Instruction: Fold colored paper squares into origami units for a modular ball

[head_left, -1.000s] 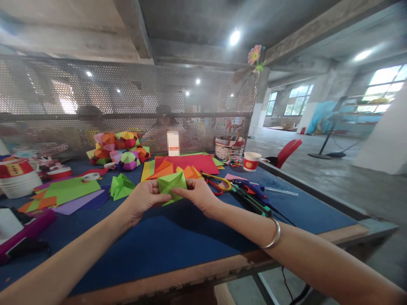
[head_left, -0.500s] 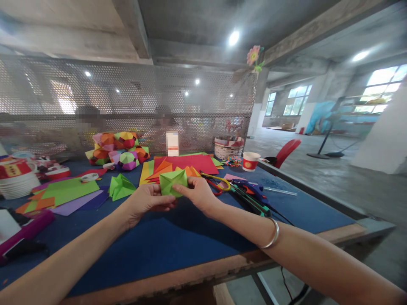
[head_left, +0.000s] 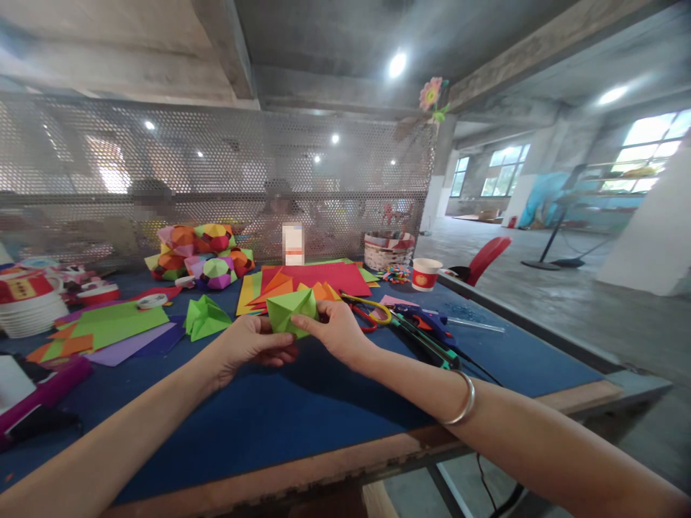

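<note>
Above the blue table top, a folded piece of green paper (head_left: 281,311) with crossing creases is held up between both hands. My left hand (head_left: 253,341) pinches its lower left side, thumb along the bottom edge. My right hand (head_left: 341,329) grips the right side, its thumb lying across the front face. Behind the paper lie orange folded pieces (head_left: 275,282) and a red sheet (head_left: 342,279) on a stack. Another green folded piece (head_left: 206,318) stands on the table left of my hands.
Scissors (head_left: 372,309), a green-and-black cutter (head_left: 424,338) and a blue glue gun (head_left: 426,320) lie to the right, near a paper cup (head_left: 426,274). Colourful paper balls (head_left: 202,252) and a woven basket (head_left: 389,250) stand before the mesh partition (head_left: 216,158). Paper sheets (head_left: 119,327) lie left.
The green paper has tilted and shifted slightly left in my hands, its left corner now more pointed. Both hands keep their hold, with my left fingers slightly lower.
</note>
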Demonstrator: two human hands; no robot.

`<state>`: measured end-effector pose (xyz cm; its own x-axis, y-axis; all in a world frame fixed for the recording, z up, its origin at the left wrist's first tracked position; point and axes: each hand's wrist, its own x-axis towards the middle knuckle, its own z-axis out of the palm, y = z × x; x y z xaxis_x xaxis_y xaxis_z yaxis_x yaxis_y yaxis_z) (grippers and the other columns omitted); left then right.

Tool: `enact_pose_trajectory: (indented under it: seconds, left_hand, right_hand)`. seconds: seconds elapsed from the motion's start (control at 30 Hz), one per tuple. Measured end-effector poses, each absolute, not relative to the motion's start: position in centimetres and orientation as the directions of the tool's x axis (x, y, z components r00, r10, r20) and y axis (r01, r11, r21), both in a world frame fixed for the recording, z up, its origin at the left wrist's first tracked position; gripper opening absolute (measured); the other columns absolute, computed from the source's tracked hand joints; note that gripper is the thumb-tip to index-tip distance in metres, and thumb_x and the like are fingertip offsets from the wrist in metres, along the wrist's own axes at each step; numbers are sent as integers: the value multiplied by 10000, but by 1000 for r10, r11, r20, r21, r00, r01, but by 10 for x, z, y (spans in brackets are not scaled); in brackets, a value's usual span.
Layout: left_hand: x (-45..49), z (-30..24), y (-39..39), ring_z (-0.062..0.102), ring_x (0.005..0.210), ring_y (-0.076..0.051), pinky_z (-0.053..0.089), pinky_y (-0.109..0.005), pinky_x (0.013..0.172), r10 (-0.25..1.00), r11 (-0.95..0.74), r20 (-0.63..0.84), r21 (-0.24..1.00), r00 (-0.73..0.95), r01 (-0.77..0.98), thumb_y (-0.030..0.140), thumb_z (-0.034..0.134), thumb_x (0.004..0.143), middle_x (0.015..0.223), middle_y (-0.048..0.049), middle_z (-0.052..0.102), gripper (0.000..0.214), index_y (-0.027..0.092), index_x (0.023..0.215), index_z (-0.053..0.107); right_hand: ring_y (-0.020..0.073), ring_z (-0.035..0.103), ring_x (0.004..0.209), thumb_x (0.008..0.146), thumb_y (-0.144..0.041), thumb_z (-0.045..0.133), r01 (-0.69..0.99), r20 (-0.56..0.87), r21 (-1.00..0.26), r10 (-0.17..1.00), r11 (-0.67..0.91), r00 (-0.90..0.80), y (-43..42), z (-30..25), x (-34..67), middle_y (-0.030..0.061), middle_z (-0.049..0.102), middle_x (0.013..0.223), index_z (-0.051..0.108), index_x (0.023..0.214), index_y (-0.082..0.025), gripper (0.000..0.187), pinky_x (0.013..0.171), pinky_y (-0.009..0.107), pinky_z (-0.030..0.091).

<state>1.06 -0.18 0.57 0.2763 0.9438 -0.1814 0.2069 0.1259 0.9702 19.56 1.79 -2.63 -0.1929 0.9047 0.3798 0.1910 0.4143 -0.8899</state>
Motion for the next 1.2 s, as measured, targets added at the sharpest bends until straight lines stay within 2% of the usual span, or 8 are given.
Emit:
enact_pose_trajectory:
  seconds: [0.17, 0.27, 0.37, 0.47, 0.63, 0.9, 1.0, 1.2]
  left_hand:
    - [12, 8, -2, 723, 634, -190, 537, -268, 609, 947, 129, -195, 959, 255, 253, 418, 947, 515, 692, -98, 777, 368, 144, 671, 759]
    - [9, 8, -1, 719, 629, -193, 534, -270, 615, 950, 110, -173, 964, 259, 241, 416, 947, 505, 675, -95, 773, 371, 140, 678, 769]
    - [5, 6, 2, 723, 648, -198, 545, -276, 638, 952, 77, -137, 973, 275, 215, 432, 949, 505, 690, -84, 779, 382, 145, 701, 790]
    - [2, 5, 3, 728, 664, -194, 549, -265, 643, 956, 48, -107, 976, 273, 213, 441, 950, 519, 699, -71, 785, 378, 156, 720, 805]
    - [1, 5, 5, 727, 643, -189, 551, -257, 627, 956, 42, -98, 978, 278, 202, 449, 953, 528, 682, -77, 780, 372, 153, 685, 793]
    - [0, 8, 2, 725, 649, -193, 559, -276, 656, 959, 36, -88, 981, 270, 192, 415, 944, 572, 698, -88, 777, 353, 143, 743, 797]
    - [1, 10, 2, 724, 648, -208, 558, -293, 653, 960, 35, -90, 978, 264, 208, 404, 937, 572, 689, -99, 770, 349, 132, 737, 795]
    - [-1, 9, 6, 725, 651, -211, 554, -292, 636, 963, 48, -106, 972, 246, 231, 408, 938, 570, 688, -103, 770, 337, 139, 700, 781]
  right_hand:
    - [138, 518, 650, 758, -514, 800, 186, 381, -891, 905, 414, -191, 18, -26, 195, 18, 653, 711, 683, 771, -142, 391, 651, 283, 429]
    - [161, 599, 723, 733, -470, 825, 132, 346, -916, 912, 379, -221, 16, -24, 194, 43, 716, 827, 700, 882, -138, 384, 695, 290, 476]
    - [196, 667, 836, 661, -432, 875, 38, 275, -954, 915, 299, -294, 12, -23, 193, 71, 752, 945, 711, 981, -137, 465, 803, 317, 518]
    - [207, 674, 840, 596, -462, 910, -14, 209, -976, 914, 218, -348, 9, -22, 192, 56, 760, 901, 738, 902, -153, 467, 869, 338, 518]
    - [175, 608, 717, 499, -521, 934, -40, 190, -982, 932, 187, -309, 6, -16, 191, 24, 726, 768, 725, 738, -162, 479, 755, 316, 502]
    - [124, 495, 582, 511, -497, 934, -47, 175, -985, 947, 168, -270, 4, -12, 190, -19, 615, 598, 680, 629, -177, 425, 601, 273, 411]
    - [130, 495, 571, 506, -515, 935, -45, 172, -985, 947, 166, -271, 5, -13, 191, -11, 613, 585, 666, 601, -187, 435, 585, 278, 410]
    - [137, 569, 604, 625, -549, 886, -17, 148, -989, 943, 150, -297, 9, -17, 194, 26, 678, 642, 695, 638, -163, 431, 625, 271, 449]
